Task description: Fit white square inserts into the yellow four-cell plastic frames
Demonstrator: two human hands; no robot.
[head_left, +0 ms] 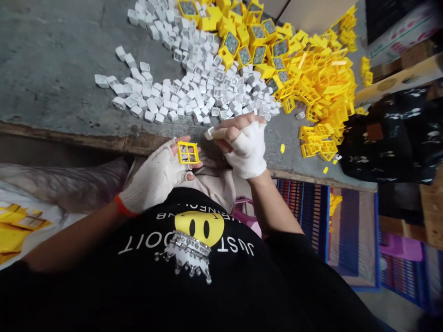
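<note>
My left hand (pixel 157 170), in a white fingerless glove with an orange cuff, holds a small yellow plastic window frame (pixel 188 153) with four panes across its fingers, above my lap by the table edge. My right hand (pixel 245 143), gloved the same way, is closed in a pinch on a small white plastic block (pixel 209 133) just to the right of the frame. Block and frame are apart. Right behind my right hand lies a spread heap of similar white blocks (pixel 204 92) on the table.
The grey table (pixel 62 60) has a worn wooden front edge. Yellow box-like pieces (pixel 258 32) with grey patterned faces and a pile of yellow frames (pixel 314 78) lie at the back right. A black patterned bag (pixel 380 138) stands right; blue crates (pixel 353 230) are below.
</note>
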